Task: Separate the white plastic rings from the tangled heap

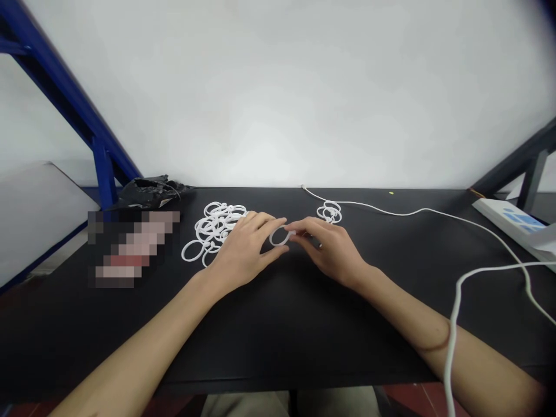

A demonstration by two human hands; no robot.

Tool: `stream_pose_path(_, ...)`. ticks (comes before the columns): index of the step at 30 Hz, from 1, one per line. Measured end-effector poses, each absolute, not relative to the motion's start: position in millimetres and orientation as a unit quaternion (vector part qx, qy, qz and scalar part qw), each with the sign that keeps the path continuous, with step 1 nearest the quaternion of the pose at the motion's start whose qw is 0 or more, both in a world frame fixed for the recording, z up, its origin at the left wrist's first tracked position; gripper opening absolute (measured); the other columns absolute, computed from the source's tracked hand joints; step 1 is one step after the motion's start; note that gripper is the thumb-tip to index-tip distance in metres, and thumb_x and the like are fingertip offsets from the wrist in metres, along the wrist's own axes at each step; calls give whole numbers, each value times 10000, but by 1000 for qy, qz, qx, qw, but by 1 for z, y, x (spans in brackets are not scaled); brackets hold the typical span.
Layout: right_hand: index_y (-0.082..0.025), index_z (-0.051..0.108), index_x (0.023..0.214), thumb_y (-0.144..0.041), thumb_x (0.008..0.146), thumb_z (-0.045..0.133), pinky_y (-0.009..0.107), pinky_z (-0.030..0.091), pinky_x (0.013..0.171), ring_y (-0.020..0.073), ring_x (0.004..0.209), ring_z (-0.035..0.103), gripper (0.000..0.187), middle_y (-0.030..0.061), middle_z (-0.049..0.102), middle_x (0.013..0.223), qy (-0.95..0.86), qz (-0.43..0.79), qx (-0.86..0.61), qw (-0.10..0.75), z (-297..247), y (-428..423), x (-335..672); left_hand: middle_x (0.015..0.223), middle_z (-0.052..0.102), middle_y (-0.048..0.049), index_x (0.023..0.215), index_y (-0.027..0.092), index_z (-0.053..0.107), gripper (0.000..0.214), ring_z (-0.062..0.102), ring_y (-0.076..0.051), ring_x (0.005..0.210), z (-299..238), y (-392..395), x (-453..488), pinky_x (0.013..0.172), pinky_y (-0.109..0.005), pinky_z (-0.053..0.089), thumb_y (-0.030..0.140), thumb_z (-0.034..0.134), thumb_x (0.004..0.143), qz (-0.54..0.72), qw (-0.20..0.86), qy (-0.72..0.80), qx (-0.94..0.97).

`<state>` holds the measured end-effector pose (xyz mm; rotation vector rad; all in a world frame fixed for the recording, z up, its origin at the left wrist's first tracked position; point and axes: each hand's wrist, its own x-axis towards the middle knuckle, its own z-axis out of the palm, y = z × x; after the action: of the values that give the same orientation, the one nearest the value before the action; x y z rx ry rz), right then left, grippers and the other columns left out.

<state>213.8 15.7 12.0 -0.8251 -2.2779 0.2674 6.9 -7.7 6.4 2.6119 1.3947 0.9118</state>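
Both my hands rest on a black table (278, 324) and meet at one small white plastic ring (279, 237). My left hand (245, 249) curls its fingers round the ring's left side. My right hand (332, 249) pinches the ring's right end between thumb and forefinger. A heap of several white rings (212, 229) lies just left of my left hand. A smaller cluster of white rings (330, 212) sits just behind my right hand.
A white cable (434, 214) runs from the back of the table to the right, and another white cable (454, 313) crosses my right forearm. A white power strip (516, 223) lies far right. A crumpled black bag (150, 191) sits back left, a blurred patch (130, 249) beside it. Blue frame (99, 145) at left.
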Motion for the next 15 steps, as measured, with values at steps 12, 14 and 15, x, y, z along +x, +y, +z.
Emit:
stream_pose_path(12,-214,600,987,-207,938,509,253,493,659,128,733,599,103,27,656,907,-863,162,-323,354,13,11,210,1071,554,-60,1138,235,549,330,510,-241,1004,6,-9,7,866,-432,467,384,651,863,300,29,467,831)
stream_pose_path(14,-215,591,966,-214,948,492,256,489,669,128,728,588,100,25,646,896,-865,156,-317,356,11,10,209,1070,554,-59,1137,240,548,323,516,-243,1004,6,-9,6,863,-431,467,386,647,866,297,26,466,833)
stream_pose_path(15,-217,589,958,-218,953,485,257,489,678,129,735,590,104,24,645,895,-865,155,-316,357,10,10,208,1068,555,-58,1135,241,549,320,518,-243,1004,6,-9,6,864,-431,466,387,646,867,296,24,465,834)
